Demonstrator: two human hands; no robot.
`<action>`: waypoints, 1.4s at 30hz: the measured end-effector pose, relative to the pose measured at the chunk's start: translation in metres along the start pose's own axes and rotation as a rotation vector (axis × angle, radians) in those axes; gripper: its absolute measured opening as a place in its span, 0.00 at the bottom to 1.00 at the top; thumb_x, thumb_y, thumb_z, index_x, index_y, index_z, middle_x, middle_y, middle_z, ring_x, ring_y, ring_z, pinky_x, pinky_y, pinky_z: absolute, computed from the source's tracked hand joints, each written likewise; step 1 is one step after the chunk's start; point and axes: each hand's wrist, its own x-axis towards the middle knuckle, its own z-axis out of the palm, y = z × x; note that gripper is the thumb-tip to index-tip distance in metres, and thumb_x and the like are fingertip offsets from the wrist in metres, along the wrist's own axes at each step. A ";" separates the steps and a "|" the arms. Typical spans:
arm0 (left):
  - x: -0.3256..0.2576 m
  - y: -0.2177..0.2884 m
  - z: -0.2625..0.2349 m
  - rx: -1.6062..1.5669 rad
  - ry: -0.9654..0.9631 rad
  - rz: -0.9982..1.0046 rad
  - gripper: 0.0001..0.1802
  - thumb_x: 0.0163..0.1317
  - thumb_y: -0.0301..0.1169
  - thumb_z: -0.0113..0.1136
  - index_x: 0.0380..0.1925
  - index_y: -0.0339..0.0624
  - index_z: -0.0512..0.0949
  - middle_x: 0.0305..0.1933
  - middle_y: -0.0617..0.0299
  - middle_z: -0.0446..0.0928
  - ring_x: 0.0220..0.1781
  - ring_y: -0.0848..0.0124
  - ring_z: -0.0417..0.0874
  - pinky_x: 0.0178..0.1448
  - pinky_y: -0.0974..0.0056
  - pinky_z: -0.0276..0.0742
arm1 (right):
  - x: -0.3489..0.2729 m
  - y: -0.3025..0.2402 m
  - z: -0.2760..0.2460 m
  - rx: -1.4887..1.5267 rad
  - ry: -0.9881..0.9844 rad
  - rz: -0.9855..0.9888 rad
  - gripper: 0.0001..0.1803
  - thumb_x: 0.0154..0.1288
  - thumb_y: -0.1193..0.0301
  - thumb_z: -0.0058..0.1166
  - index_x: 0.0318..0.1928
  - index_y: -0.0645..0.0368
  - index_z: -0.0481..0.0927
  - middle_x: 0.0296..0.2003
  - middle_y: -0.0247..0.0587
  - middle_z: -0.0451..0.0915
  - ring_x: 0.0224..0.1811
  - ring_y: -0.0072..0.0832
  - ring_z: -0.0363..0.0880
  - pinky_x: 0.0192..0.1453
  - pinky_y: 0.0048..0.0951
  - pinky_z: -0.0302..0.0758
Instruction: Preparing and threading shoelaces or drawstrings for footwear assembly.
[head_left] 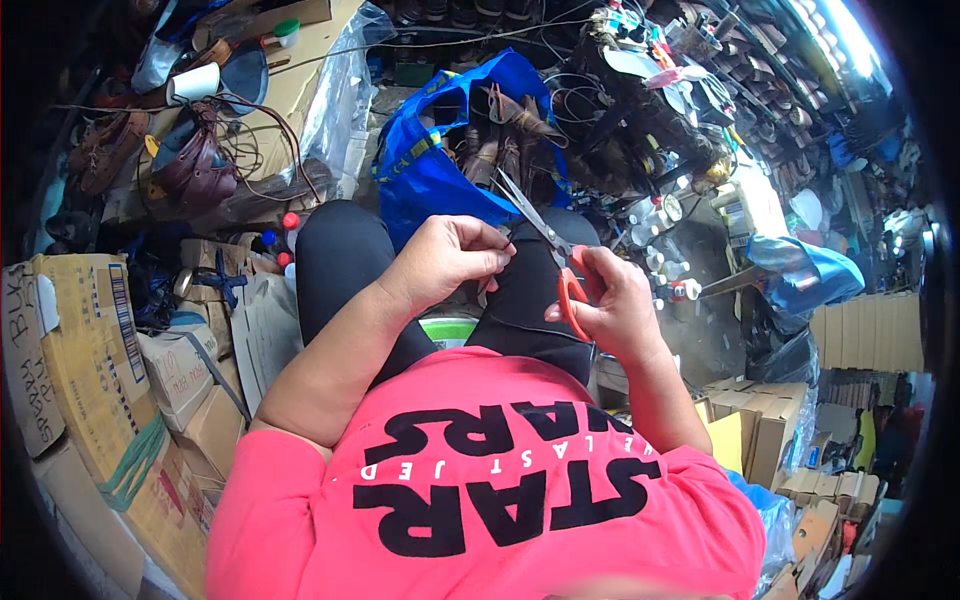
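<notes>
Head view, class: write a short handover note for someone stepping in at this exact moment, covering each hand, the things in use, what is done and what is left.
Right hand: fingers through the orange handles of the steel-bladed scissors, blades open, tips pointing up and away.
Left hand: pinching a small dark piece at the blades, over the lap; too small to tell its material.
Nearby: blue plastic bag of brown leather pieces past the knees.
Done: piece and scissors brought together.
Left: no finished cut shows.

A seated worker wears a short-sleeved coral-pink T-shirt (pixel 480 500) with bold black and small white lettering across the chest. Black trousers (pixel 340 260) cover both legs; the forearms are bare.
</notes>
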 end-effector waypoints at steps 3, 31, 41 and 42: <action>0.001 -0.002 -0.001 -0.011 -0.006 0.012 0.10 0.55 0.24 0.61 0.37 0.30 0.79 0.34 0.58 0.80 0.29 0.75 0.79 0.36 0.70 0.78 | 0.000 0.001 0.000 -0.015 -0.032 0.044 0.32 0.31 0.61 0.77 0.36 0.65 0.75 0.21 0.41 0.76 0.22 0.26 0.73 0.29 0.26 0.69; 0.009 -0.006 0.004 -0.006 0.030 -0.015 0.09 0.55 0.24 0.61 0.35 0.30 0.78 0.29 0.60 0.78 0.27 0.74 0.79 0.35 0.70 0.76 | 0.084 0.175 -0.161 0.031 0.331 0.612 0.22 0.55 0.52 0.60 0.36 0.60 0.81 0.27 0.30 0.78 0.28 0.18 0.73 0.34 0.22 0.68; 0.021 -0.009 0.006 -0.017 0.056 -0.069 0.08 0.56 0.24 0.62 0.35 0.32 0.79 0.28 0.61 0.78 0.27 0.75 0.79 0.36 0.70 0.78 | 0.177 0.225 -0.156 -0.556 0.271 0.510 0.32 0.50 0.38 0.50 0.29 0.57 0.85 0.27 0.48 0.82 0.34 0.38 0.82 0.43 0.35 0.76; 0.021 -0.008 0.007 -0.010 0.069 -0.079 0.08 0.56 0.24 0.62 0.35 0.32 0.79 0.28 0.61 0.78 0.27 0.75 0.79 0.36 0.70 0.78 | 0.187 0.222 -0.154 -0.545 0.274 0.561 0.32 0.50 0.39 0.52 0.31 0.58 0.85 0.28 0.48 0.82 0.37 0.38 0.82 0.46 0.35 0.76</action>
